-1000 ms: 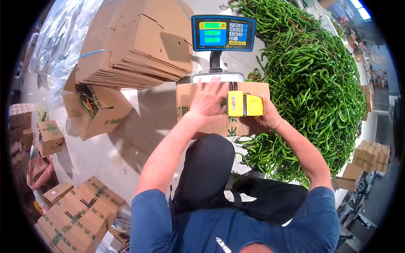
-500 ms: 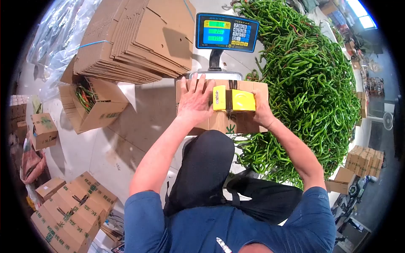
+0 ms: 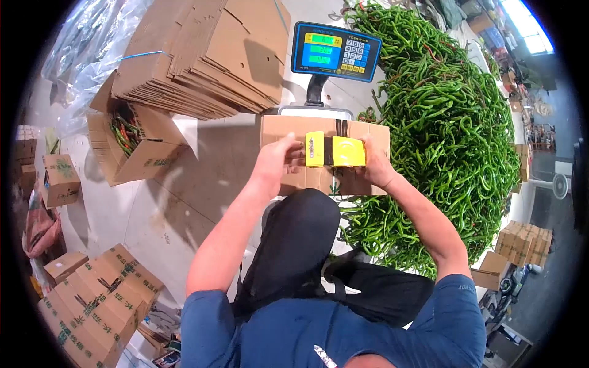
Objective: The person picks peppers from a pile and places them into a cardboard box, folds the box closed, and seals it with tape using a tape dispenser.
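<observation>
A closed cardboard box (image 3: 285, 127) lies in front of my knee, by the platform scale's display (image 3: 336, 51). On its top is a yellow tape dispenser (image 3: 348, 152) with a dark band across its middle. My right hand (image 3: 375, 164) grips the dispenser's right end. My left hand (image 3: 280, 161) is over the box's left part, fingers apart and pointing toward the dispenser; whether they touch it I cannot tell. A dark strip of tape (image 3: 341, 127) runs over the box top, beyond the dispenser.
A large heap of green chili peppers (image 3: 448, 135) lies to the right. Flattened cartons (image 3: 208, 55) are stacked at the upper left, above an open box (image 3: 159, 156) holding some peppers. Sealed boxes (image 3: 101, 306) stand at the lower left, and more boxes (image 3: 523, 244) at the right.
My left hand has lifted from flat on the box top and drawn back toward me, turning its fingers toward the dispenser. The dispenser has shifted slightly left and toward me with my right hand.
</observation>
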The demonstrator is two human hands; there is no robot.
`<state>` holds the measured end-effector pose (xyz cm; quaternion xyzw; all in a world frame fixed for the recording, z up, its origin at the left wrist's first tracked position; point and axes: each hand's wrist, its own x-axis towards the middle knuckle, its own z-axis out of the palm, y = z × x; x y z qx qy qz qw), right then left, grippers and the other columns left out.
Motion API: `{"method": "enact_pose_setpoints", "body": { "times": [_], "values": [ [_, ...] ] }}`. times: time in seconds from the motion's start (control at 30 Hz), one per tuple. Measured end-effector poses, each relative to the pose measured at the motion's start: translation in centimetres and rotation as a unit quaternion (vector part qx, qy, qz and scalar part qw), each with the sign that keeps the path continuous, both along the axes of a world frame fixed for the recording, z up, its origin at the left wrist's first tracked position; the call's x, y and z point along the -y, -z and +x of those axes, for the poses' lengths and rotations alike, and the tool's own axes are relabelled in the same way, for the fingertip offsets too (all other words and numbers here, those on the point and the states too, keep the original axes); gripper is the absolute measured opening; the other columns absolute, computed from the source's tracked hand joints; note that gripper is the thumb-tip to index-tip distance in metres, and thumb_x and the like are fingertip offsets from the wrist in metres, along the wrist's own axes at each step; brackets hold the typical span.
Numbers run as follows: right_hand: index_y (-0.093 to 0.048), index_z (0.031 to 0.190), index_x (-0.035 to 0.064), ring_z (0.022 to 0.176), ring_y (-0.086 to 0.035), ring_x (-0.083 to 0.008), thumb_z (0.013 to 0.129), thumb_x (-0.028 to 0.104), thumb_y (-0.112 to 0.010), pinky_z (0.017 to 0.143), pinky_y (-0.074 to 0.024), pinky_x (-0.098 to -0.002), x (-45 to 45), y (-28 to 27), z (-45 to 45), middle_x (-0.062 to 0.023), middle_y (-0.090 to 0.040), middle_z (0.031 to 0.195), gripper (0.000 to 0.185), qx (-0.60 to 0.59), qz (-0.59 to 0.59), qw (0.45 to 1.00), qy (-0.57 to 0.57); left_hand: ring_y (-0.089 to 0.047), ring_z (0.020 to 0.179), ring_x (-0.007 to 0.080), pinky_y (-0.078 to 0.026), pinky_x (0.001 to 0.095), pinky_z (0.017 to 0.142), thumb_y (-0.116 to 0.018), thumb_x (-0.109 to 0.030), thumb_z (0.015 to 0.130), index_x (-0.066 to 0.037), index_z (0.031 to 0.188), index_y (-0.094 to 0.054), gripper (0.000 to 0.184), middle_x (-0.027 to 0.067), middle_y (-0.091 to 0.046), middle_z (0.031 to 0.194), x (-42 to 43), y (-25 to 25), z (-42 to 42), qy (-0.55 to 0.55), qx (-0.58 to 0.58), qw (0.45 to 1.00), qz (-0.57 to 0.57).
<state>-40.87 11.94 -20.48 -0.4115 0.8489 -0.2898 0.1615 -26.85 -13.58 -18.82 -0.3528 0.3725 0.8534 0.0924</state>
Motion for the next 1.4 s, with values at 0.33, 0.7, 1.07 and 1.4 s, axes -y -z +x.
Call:
{"method": "enact_pose_setpoints", "body": {
  "times": [0.33,0.7,1.07,1.4],
  "values": [
    [-0.044,0.125,0.0005,0.096,-0.058,-0.0416,0.076,0.001,-0.069,0.085,-0.0496,-0.0420,0.1,-0.2,0.1,-0.0224,-0.055,0.106,0.055,0.025,-0.012,1.000,-0.002,-0.062,0.071,0.0070,-0.049,0.0238,0.061,-0.060,-0.016,0.097,0.000,0.098,-0.069,0.018,0.0022,-0.069,0.083,-2.1,-0.9,-0.5,0.004,-0.039,0.973,-0.228],
    [-0.042,0.129,0.0012,0.104,-0.060,-0.0406,0.079,0.004,-0.065,0.089,-0.0503,-0.0423,-0.9,-0.6,-0.2,-0.0229,-0.058,0.107,0.055,0.014,0.001,1.000,-0.014,-0.062,0.069,0.0236,-0.050,0.0369,0.066,-0.064,-0.014,0.094,-0.002,0.092,-0.063,0.013,0.0112,-0.064,0.076,2.2,-8.8,2.2,-0.064,0.004,0.810,-0.583],
    [-0.046,0.119,0.0004,0.099,-0.056,-0.0436,0.070,0.001,-0.073,0.087,-0.0476,-0.0451,2.9,-3.4,0.9,-0.0232,-0.055,0.105,0.056,-0.034,0.080,0.995,-0.049,-0.050,0.072,0.0144,-0.045,0.0312,0.069,-0.057,-0.023,0.099,0.001,0.093,-0.060,0.025,0.0055,-0.057,0.076,9.6,8.2,7.4,-0.164,0.072,0.855,-0.487],
    [-0.041,0.123,0.0003,0.098,-0.056,-0.0442,0.069,-0.006,-0.066,0.083,-0.0480,-0.0476,5.9,-4.3,2.3,-0.0235,-0.054,0.103,0.060,-0.068,0.167,0.982,-0.063,-0.054,0.070,0.0118,-0.047,0.0300,0.065,-0.057,-0.027,0.100,0.000,0.102,-0.062,0.027,0.0029,-0.061,0.080,10.5,16.4,8.0,-0.172,0.024,0.823,-0.541]
  ]
}}
